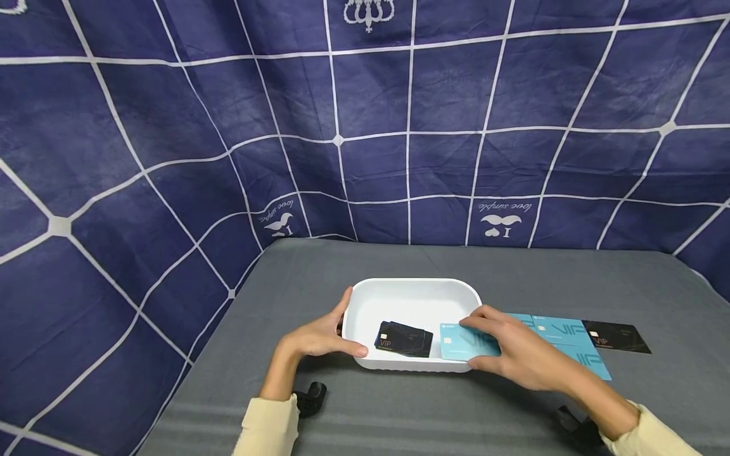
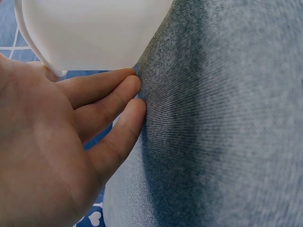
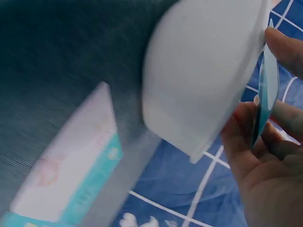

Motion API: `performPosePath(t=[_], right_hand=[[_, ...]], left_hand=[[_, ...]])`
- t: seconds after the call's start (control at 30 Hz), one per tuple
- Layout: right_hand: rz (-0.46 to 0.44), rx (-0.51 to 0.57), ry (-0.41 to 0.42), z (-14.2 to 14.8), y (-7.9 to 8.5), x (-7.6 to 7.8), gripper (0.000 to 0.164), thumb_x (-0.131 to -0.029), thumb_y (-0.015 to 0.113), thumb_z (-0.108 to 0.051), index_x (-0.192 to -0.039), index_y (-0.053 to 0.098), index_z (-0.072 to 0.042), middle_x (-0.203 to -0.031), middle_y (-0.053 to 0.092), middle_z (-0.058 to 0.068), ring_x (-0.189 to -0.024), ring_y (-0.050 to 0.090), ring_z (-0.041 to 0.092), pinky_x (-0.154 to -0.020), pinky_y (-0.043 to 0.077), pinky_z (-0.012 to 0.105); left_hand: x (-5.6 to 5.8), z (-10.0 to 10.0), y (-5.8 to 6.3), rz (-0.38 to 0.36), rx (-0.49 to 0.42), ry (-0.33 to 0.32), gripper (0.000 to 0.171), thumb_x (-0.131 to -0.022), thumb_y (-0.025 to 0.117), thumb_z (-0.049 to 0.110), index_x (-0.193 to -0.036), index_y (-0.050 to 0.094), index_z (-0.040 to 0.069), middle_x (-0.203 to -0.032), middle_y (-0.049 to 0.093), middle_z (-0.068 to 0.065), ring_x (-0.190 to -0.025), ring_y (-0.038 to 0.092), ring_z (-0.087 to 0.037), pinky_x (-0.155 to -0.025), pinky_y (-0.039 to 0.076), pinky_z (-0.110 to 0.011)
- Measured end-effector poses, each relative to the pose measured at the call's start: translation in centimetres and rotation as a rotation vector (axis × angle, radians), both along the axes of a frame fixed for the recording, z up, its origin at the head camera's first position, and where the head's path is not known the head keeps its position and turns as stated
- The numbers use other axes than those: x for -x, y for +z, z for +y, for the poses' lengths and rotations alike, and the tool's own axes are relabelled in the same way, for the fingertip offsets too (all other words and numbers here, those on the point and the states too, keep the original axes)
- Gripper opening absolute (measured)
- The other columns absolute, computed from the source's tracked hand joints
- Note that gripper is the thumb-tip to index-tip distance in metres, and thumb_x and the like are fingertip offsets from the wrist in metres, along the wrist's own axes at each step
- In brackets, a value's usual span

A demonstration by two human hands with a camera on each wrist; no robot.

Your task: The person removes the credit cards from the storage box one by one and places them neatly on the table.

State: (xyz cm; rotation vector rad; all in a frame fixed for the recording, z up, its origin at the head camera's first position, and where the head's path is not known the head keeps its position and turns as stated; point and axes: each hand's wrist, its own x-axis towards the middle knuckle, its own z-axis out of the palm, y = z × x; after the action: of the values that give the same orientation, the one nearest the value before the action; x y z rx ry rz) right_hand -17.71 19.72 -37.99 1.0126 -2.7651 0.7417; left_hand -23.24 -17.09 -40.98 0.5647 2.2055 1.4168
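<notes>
A white plastic tray (image 1: 413,303) with rounded corners stands on the grey cloth. My left hand (image 1: 322,335) holds its left end, thumb over the near rim; in the left wrist view the other fingers lie along the outer wall and the cloth. Black VIP cards (image 1: 403,339) lie overlapped in a small pile inside. Over the tray's right end, my right hand (image 1: 521,351) pinches a light blue VIP card (image 1: 456,342) between thumb and fingers. The right wrist view shows this card (image 3: 269,85) nearly edge-on, beside the tray's rim.
Right of the tray, several light blue VIP cards (image 1: 561,328) lie on the grey cloth (image 1: 342,259), partly hidden by my right hand. A black VIP card (image 1: 617,336) lies beyond them. A blue checked curtain (image 1: 445,164) hangs along the back and left.
</notes>
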Motion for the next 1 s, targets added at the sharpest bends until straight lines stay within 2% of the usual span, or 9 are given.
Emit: performPosePath(t=[0.3, 0.57, 0.77, 1.0], right_hand=[[0.052, 0.078, -0.026, 2.2, -0.3, -1.7, 0.057, -0.074, 0.087, -0.014, -0.126, 0.065, -0.017, -0.117, 0.053, -0.016, -0.100, 0.053, 0.004, -0.082, 0.045, 0.025], [0.076, 0.106, 0.027, 5.1, -0.9, -2.4, 0.060, -0.074, 0.087, -0.012, -0.129, 0.063, -0.016, -0.121, 0.053, -0.012, -0.105, 0.051, 0.006, -0.087, 0.035, 0.012], [0.084, 0.084, -0.020, 7.1, -1.3, -3.4, 0.060, -0.076, 0.086, -0.019, -0.130, 0.061, -0.020, -0.124, 0.051, -0.012, -0.112, 0.047, 0.002, -0.092, 0.029, 0.007], [0.130, 0.092, -0.059, 9.4, -1.7, -4.2, 0.065, -0.069, 0.090, -0.015, -0.128, 0.063, -0.020, -0.121, 0.054, -0.012, -0.113, 0.042, -0.003, -0.091, 0.026, 0.007]], left_hand=[[-0.1, 0.1, 0.0, -0.001, -0.001, -0.006, 0.135, -0.074, 0.087, 0.034, -0.155, -0.017, 0.008, -0.158, 0.009, -0.024, -0.130, 0.040, -0.032, -0.106, 0.033, -0.045], [0.0, -0.1, 0.1, 0.001, 0.001, -0.002, 0.135, -0.074, 0.087, 0.033, -0.155, -0.017, 0.009, -0.158, 0.009, -0.023, -0.131, 0.038, -0.032, -0.106, 0.032, -0.045], [-0.1, 0.1, 0.2, 0.006, 0.006, -0.004, 0.134, -0.074, 0.087, 0.032, -0.155, -0.017, 0.009, -0.159, 0.009, -0.023, -0.132, 0.035, -0.031, -0.108, 0.029, -0.045], [-0.1, 0.1, 0.3, 0.018, 0.017, 0.001, 0.135, -0.073, 0.087, 0.034, -0.156, -0.016, 0.009, -0.160, 0.007, -0.023, -0.135, 0.032, -0.031, -0.108, 0.028, -0.046]])
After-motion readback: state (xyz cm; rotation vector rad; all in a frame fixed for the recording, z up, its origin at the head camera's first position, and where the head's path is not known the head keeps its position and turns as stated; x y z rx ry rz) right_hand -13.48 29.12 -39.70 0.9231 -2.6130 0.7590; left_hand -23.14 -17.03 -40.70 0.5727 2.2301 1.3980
